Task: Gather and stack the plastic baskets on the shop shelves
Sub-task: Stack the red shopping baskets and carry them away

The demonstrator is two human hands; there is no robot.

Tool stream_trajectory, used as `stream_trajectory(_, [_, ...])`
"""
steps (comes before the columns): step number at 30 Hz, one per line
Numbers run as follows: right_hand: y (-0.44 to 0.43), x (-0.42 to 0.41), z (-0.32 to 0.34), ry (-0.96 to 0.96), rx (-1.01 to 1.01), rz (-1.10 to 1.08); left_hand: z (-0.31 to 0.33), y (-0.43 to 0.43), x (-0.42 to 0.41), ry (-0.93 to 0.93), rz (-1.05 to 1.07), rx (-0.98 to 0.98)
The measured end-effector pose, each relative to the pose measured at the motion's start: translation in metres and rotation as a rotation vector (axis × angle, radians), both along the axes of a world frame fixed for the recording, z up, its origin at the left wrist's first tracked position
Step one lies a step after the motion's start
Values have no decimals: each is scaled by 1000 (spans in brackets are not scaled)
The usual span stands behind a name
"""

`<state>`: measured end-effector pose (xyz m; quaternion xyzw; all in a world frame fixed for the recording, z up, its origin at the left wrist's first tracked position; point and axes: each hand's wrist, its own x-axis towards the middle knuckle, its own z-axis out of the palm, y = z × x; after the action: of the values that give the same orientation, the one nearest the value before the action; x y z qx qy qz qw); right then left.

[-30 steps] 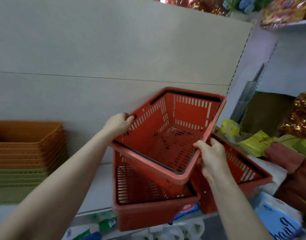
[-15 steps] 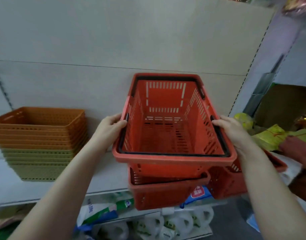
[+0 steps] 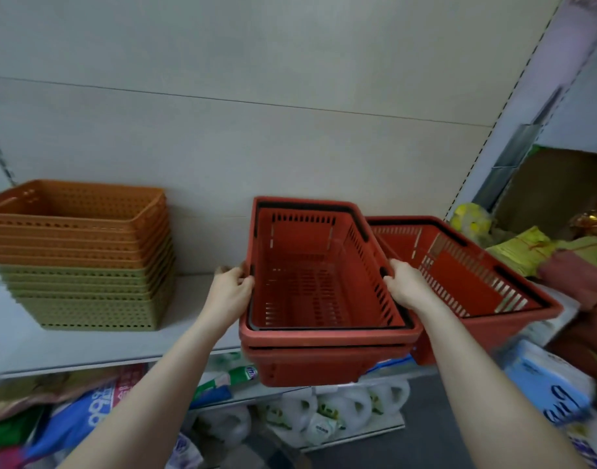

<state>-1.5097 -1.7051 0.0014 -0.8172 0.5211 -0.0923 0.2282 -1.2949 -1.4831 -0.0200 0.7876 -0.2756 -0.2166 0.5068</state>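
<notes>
Centre frame: the red slotted plastic shopping basket (image 3: 324, 282) sits nested in an identical lower red basket (image 3: 310, 365) at the grey shelf (image 3: 87, 343) edge. Left hand (image 3: 231, 292) and right hand (image 3: 407, 287) grip its side rims, fingers closed. Press evenly until both rims meet, then release

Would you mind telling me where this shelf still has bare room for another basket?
The shelf is bare between the stack of orange and green trays and the nested red baskets, and in front of the trays. The right side is crowded: the tilted red basket sits against yellow packets.
</notes>
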Motion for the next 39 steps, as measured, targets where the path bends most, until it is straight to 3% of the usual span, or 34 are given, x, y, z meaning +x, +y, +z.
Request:
stream_trajectory(9, [-11,6,-17,-7,-19,8,-15,-12,10,-114,-59,70])
stream_trajectory(13, [-16,3,-17,-10,-24,48,-16,-15,17,-224,-69,190])
stream_trajectory(16, [-23,-8,-16,-47,-47,89,-11,-20,17,-418,-83,332])
stream_trajectory(19, [-40,-28,-11,-140,-139,86,1,-34,-1,-733,-125,361])
stream_trajectory(22, [-74,-55,-4,-181,-265,47,17,-71,-36,-813,-187,316])
stream_trajectory(28, [-188,-122,-5,-83,-365,14,38,-214,-139,-671,-309,145])
stream_trajectory(32, [-259,-154,-16,99,-364,-4,17,-304,-181,-438,-365,341])
stream_trajectory(35, [-302,-159,-29,154,-218,8,-3,-339,-188,-190,-268,561])
stream_trajectory(39, [-327,-155,-44,178,-81,34,-20,-348,-182,-62,-160,602])
